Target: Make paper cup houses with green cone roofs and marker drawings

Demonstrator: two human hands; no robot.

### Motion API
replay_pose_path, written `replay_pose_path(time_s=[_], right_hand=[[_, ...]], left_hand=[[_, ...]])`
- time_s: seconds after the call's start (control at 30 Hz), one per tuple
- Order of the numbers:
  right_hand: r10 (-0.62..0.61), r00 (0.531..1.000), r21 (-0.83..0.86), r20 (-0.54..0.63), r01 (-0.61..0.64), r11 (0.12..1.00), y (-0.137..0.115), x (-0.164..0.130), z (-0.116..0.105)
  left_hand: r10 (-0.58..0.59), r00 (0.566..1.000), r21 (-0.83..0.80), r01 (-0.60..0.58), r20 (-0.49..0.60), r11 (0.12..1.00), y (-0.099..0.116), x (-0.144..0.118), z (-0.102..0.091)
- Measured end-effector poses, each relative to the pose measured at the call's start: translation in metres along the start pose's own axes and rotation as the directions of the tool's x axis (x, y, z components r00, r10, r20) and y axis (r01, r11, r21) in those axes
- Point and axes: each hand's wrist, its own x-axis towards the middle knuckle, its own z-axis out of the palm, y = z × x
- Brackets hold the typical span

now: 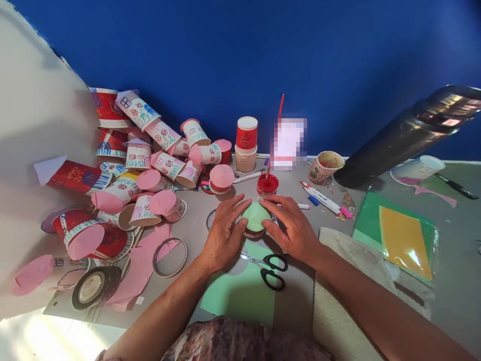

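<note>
In the middle of the table, a light green paper disc point(256, 215) sits on top of a red paper cup point(254, 233), of which only a strip shows. My left hand point(226, 231) curves round the disc's left side, its thumb at the near edge and its fingers at the far edge. From the right my right hand point(288, 225) holds it the same way. Below them, scissors point(265, 265) with black handles lie partly open on a cut sheet of green paper point(240, 296). Just beyond my fingers stands a tub of red paint point(267, 184) with a stick in it.
Several decorated paper cups point(161, 135) with pink paper tops heap up at left. Tape rolls point(170, 256) and pink paper point(139, 271) lie nearer. Stacked cups point(246, 140), markers point(325, 199) and a tall black flask point(406, 135) stand or lie behind. At right is a coloured paper packet point(404, 240).
</note>
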Motion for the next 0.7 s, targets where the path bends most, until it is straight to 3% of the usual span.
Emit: replay_pose_path(time_s=[0.43, 0.7], right_hand=[[0.003, 0.998, 0.016, 0.060, -0.004, 1.000, 0.0011, 0.0024, -0.0024], [0.025, 0.995, 0.058, 0.098, -0.030, 0.998, 0.0020, 0.0032, -0.0026]], left_hand=[[-0.008, 0.999, -0.095, 0.013, 0.051, 0.995, 0.0002, 0.0041, -0.0005], [-0.089, 0.992, -0.170, 0.103, 0.085, 0.980, -0.0029, 0.0020, 0.0005]])
